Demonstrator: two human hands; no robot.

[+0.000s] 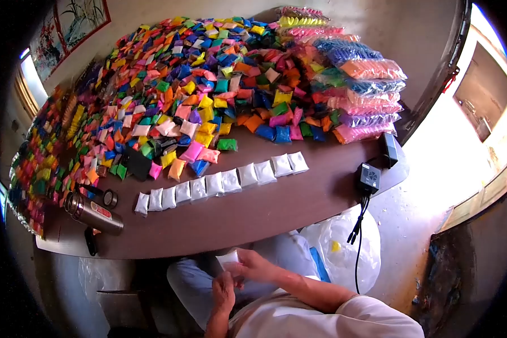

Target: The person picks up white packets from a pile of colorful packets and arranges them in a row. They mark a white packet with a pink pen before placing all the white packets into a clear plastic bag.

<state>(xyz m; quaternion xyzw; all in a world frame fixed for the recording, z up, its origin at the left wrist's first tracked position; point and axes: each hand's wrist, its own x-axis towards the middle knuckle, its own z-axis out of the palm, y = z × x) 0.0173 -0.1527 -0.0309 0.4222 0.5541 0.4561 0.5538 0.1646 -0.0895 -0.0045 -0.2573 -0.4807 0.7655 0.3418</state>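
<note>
Over my lap, just in front of the table's near edge, a small white packet (227, 258) is held up between my hands. My right hand (250, 265) has its fingers closed on the packet's right side. Below it, my left hand (223, 289) is closed, its fingertips meeting the packet's lower end; the exact grip is partly hidden. On the table, a slanting row of similar white packets (214, 185) lies side by side.
A big heap of small colourful packets (208, 84) covers the back and left of the brown table (248, 214). Clear bags of packets (372, 90) are stacked at right. A steel flask (96, 214), a black device with cables (369, 178) and a plastic bag (355, 253) are nearby.
</note>
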